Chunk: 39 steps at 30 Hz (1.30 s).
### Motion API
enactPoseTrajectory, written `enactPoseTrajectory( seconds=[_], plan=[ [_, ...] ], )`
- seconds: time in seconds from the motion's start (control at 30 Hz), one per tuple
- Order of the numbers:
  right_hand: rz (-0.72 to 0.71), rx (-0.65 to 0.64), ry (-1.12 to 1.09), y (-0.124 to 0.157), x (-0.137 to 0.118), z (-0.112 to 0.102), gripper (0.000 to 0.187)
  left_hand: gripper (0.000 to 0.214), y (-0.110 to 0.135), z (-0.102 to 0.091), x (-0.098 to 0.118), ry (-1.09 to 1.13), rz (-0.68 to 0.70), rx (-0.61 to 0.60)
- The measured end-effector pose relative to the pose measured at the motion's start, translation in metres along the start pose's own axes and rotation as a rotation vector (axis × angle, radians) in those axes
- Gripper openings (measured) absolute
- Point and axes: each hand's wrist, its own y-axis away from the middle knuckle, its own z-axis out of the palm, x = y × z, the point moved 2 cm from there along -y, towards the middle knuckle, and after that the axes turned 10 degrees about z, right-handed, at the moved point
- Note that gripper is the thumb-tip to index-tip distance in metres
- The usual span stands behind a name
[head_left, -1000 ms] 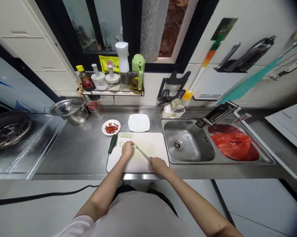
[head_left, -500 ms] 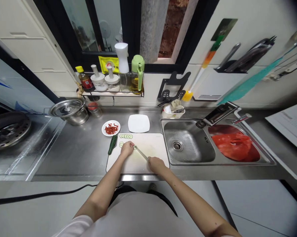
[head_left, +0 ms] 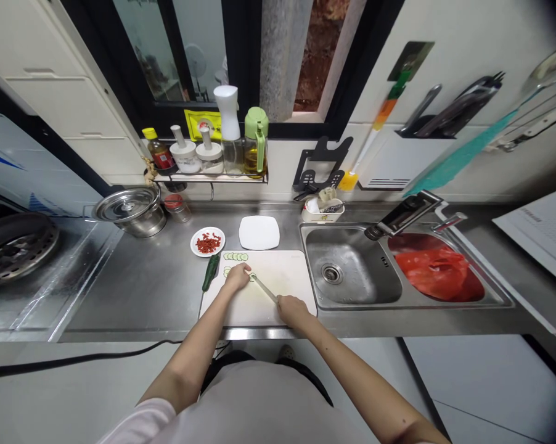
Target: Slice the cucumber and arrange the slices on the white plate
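Left hand (head_left: 238, 277): centre of frame, fingers curled down over a cucumber piece (head_left: 253, 277), pinning it to the cutting board (head_left: 285, 271); the piece is mostly hidden.
Right hand (head_left: 293, 309): lower centre, closed round the knife (head_left: 265, 288) handle; the blade angles up-left to the piece.
Slices (head_left: 236, 256): in a row at the board's upper left.
Left edge: dark cucumber length (head_left: 210, 272).
Above board: chilli plate (head_left: 208, 241), white plate (head_left: 259, 232).
Right: sink (head_left: 352, 271), just beside the board.

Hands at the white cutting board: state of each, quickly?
Left hand: fingers curled down on a green cucumber piece, mostly hidden.
Right hand: closed on a slim metal-bladed knife.
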Motion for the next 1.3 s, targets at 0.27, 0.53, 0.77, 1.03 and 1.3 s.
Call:
enactPoseTrajectory(
  seconds=[0.27, 0.53, 0.77, 1.03, 1.3],
  plan=[
    [0.014, -0.003, 0.011, 0.012, 0.007, 0.003, 0.032, 0.020, 0.004, 0.003, 0.008, 0.003, -0.021, 0.033],
    [0.031, 0.011, 0.010, 0.022, 0.027, 0.016, 0.033, 0.015, 0.023, 0.008, 0.006, 0.057, -0.070, 0.109],
    [0.016, 0.037, -0.004, 0.016, 0.033, 0.025, 0.034, 0.015, 0.049, -0.009, -0.026, 0.129, -0.119, 0.269],
    [0.023, 0.045, 0.005, 0.013, 0.029, 0.022, 0.032, 0.014, 0.051, -0.029, -0.047, 0.081, -0.230, 0.359],
    [0.019, 0.051, 0.010, 0.013, 0.030, 0.022, 0.035, 0.013, 0.045, -0.038, -0.043, -0.040, -0.211, 0.364]
  ],
)
